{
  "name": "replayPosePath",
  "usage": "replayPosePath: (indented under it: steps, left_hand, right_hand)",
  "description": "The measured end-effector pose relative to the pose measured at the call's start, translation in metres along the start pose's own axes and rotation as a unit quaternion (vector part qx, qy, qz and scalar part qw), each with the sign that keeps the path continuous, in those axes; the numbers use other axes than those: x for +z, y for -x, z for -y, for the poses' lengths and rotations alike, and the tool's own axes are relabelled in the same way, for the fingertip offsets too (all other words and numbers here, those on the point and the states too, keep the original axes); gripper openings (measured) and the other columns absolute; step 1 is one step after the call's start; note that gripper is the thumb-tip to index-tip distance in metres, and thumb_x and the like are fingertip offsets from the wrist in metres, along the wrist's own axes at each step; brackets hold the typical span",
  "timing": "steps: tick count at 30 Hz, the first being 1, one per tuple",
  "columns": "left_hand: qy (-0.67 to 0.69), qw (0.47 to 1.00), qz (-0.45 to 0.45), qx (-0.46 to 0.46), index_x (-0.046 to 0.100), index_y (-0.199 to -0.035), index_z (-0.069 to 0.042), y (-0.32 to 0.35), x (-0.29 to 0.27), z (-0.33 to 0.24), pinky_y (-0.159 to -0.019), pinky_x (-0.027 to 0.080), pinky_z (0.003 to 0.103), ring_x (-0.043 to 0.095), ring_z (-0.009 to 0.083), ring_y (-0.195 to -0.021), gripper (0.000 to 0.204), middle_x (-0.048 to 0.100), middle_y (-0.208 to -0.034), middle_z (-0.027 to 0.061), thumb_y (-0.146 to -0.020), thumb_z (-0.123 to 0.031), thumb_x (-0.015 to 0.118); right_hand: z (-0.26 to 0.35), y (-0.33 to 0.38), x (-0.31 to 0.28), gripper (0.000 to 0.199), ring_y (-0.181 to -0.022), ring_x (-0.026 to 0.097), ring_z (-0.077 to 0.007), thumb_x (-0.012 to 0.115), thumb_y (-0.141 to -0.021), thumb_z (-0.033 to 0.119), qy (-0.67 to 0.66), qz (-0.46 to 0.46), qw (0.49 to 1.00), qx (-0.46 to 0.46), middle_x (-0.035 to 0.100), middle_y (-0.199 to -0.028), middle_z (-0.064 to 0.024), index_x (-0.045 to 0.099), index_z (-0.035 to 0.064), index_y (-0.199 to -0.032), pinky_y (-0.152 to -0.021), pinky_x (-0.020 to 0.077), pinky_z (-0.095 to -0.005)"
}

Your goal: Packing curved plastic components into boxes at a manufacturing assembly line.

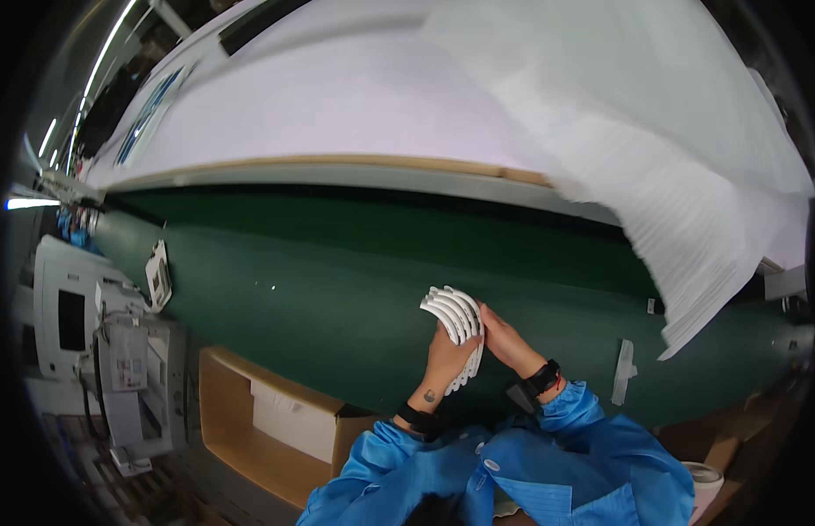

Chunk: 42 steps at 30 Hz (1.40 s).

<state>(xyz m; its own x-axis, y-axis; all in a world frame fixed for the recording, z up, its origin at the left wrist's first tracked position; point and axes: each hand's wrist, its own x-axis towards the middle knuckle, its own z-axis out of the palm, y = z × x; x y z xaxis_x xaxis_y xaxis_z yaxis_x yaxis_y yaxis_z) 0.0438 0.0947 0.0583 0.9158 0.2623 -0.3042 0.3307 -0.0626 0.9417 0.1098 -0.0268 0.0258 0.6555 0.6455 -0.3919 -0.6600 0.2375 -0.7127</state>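
Note:
Several curved white plastic strips (453, 309), nested side by side in a fan-like bundle, are held up over the green work surface in front of me. My left hand (446, 358) is wrapped round the bundle from below and the left, its fingers partly hidden by the strips. Against the bundle's right side presses my right hand (505, 338), fingers together and thumb towards the top. The lower ends of the strips stick out beneath, between my wrists. Dark bands circle both wrists below blue sleeves.
A long green surface (293, 289) runs across, with a white plastic part (158, 275) at its left and a translucent strip (624, 372) at right. Beyond rises a white-covered shelf (337, 114) with overhanging white sheets (688, 202). Near left are a cardboard box (221, 412) and grey-white equipment (127, 351).

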Motion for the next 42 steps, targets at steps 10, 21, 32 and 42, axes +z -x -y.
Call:
replayPosePath:
  steps: [10,21,32,42]
  left_hand:
    - [0.298,0.93,0.169,-0.13,0.046,-0.129,0.001,0.072,-0.159,0.046,-0.092,0.046,0.032,0.056,0.0191,-0.109,0.059,0.057,-0.12,0.0103,-0.077,-0.008,0.071]
    - [0.323,0.927,0.17,-0.084,0.043,-0.131,0.001,0.151,-0.272,0.089,-0.096,0.042,0.033,0.051,0.0194,-0.115,0.064,0.055,-0.122,0.011,-0.078,-0.014,0.073]
    - [-0.01,0.969,-0.23,-0.085,0.041,-0.122,-0.001,0.214,-0.324,0.096,-0.088,0.048,0.038,0.06,0.0333,-0.102,0.074,0.059,-0.111,0.0212,-0.068,-0.032,0.081]
    - [-0.236,0.895,-0.31,-0.216,0.051,-0.112,0.002,0.275,-0.431,0.289,-0.08,0.048,0.043,0.061,0.034,-0.093,0.065,0.062,-0.102,0.0191,-0.06,-0.027,0.079]
  right_hand:
    - [-0.028,-0.006,0.117,0.056,-0.127,0.044,-0.0239,0.038,-0.101,0.04,0.27,0.092,0.939,0.191,0.044,-0.137,-0.0148,0.029,0.0024,-0.142,-0.104,0.0383,-0.0392]
    - [-0.128,-0.043,0.229,0.045,-0.111,0.057,-0.0223,0.059,-0.092,0.021,0.015,0.145,0.936,0.32,0.058,-0.12,-0.0128,0.046,-0.0013,-0.129,-0.096,0.0467,-0.0365]
    - [-0.192,-0.053,0.33,0.043,-0.106,0.059,-0.0235,0.059,-0.092,0.023,0.118,0.113,0.946,0.282,0.059,-0.117,-0.014,0.048,-0.0038,-0.124,-0.093,0.0487,-0.0361]
    - [-0.206,-0.076,0.273,0.06,-0.13,0.035,-0.0389,0.065,-0.084,0.021,0.721,0.163,0.665,-0.107,0.041,-0.137,-0.0206,0.039,0.0014,-0.134,-0.108,0.0292,-0.0428]
